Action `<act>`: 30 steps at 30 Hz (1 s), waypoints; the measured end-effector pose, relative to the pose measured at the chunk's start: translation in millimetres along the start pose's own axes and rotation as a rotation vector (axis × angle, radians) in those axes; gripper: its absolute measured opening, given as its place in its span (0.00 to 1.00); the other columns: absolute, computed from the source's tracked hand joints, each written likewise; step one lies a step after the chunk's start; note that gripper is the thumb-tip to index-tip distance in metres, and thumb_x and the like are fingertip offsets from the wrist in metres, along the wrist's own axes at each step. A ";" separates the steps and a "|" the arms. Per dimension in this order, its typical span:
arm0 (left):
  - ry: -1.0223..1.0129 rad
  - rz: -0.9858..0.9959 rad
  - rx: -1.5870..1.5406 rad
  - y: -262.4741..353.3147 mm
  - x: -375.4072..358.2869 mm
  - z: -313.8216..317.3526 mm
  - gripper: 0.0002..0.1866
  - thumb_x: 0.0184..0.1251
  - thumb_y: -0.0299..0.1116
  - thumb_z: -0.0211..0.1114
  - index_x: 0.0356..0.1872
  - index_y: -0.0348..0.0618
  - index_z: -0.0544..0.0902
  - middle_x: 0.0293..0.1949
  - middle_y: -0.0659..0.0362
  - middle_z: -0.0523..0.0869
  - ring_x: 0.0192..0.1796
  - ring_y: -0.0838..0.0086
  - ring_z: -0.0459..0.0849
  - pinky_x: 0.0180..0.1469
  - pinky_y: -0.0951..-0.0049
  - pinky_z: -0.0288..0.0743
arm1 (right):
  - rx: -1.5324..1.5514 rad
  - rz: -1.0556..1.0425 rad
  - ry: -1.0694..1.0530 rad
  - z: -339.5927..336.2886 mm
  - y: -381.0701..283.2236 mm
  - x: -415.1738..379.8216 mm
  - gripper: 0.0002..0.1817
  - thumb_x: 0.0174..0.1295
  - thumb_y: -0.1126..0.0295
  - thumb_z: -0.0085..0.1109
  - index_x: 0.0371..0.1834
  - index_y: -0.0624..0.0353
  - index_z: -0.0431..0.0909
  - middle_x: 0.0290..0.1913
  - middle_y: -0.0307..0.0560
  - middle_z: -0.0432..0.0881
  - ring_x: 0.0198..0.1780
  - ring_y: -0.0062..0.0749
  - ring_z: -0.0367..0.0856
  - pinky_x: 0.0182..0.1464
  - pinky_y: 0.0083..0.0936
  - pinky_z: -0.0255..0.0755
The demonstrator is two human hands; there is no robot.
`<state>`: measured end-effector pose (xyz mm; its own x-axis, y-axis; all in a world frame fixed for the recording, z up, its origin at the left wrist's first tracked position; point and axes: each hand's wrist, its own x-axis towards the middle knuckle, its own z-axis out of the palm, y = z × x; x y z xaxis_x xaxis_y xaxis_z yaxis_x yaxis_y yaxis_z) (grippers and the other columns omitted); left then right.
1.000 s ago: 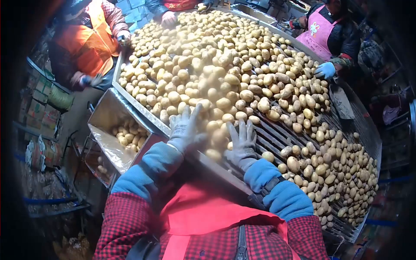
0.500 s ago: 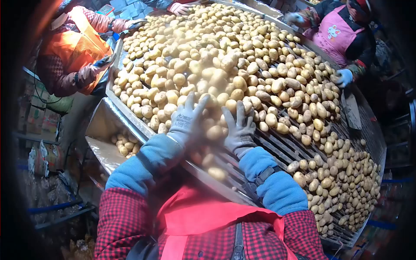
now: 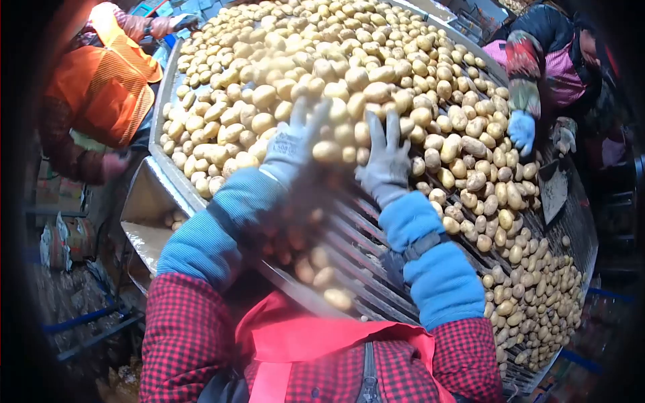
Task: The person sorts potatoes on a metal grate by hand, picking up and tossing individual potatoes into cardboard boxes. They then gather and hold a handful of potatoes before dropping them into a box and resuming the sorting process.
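Potatoes (image 3: pixel 269 101) lie heaped over a large slatted sorting table (image 3: pixel 366 245). My left hand (image 3: pixel 290 149), in a grey glove, rests against the near edge of the heap with its fingers spread. To its right, my right hand (image 3: pixel 388 158), gloved alike, has its fingers stretched out towards the potatoes above the bare slats. Several potatoes sit between the two hands. Below them, loose potatoes (image 3: pixel 322 275) lie at the table's near edge, partly blurred and shadowed by my left forearm. Neither hand has closed around a potato.
A cardboard box (image 3: pixel 144 235) with potatoes inside stands at the table's left side. One person in an orange vest (image 3: pixel 107 94) is at the left, another in a pink apron (image 3: pixel 561 70) at the right. A flat metal plate (image 3: pixel 554 193) lies on the right-hand slats.
Both my hands have moved up and slightly apart from the near edge, baring more slats between my forearms. The person at the right now reaches lower; the one at the left has drawn an arm back.
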<state>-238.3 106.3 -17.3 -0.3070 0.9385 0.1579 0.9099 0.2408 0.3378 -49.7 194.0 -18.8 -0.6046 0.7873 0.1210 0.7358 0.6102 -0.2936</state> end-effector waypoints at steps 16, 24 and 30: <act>-0.063 -0.018 0.137 -35.6 126.7 2.3 0.42 0.62 0.40 0.70 0.79 0.67 0.62 0.76 0.51 0.65 0.67 0.49 0.78 0.64 0.46 0.73 | 0.185 -0.006 0.171 -29.0 65.1 104.0 0.42 0.61 0.46 0.67 0.79 0.39 0.64 0.78 0.55 0.65 0.77 0.48 0.65 0.76 0.38 0.62; -0.145 -0.060 0.086 -37.2 133.4 -8.6 0.45 0.63 0.51 0.72 0.80 0.67 0.59 0.81 0.48 0.58 0.72 0.46 0.73 0.72 0.48 0.70 | 0.328 0.054 0.379 -48.6 35.6 -61.0 0.31 0.63 0.69 0.68 0.70 0.63 0.72 0.68 0.60 0.75 0.71 0.53 0.73 0.74 0.40 0.65; 0.019 0.173 0.075 -59.2 133.9 12.8 0.42 0.63 0.43 0.70 0.78 0.50 0.63 0.77 0.41 0.63 0.77 0.45 0.64 0.76 0.53 0.64 | 0.110 0.382 0.510 -79.9 80.4 -219.9 0.28 0.64 0.72 0.66 0.69 0.61 0.74 0.67 0.57 0.77 0.71 0.50 0.73 0.75 0.42 0.64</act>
<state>-329.6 220.9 -28.1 -0.1485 0.9629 0.2252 0.9677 0.0946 0.2336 166.7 77.0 6.7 -0.0657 0.9070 0.4160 0.8187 0.2873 -0.4972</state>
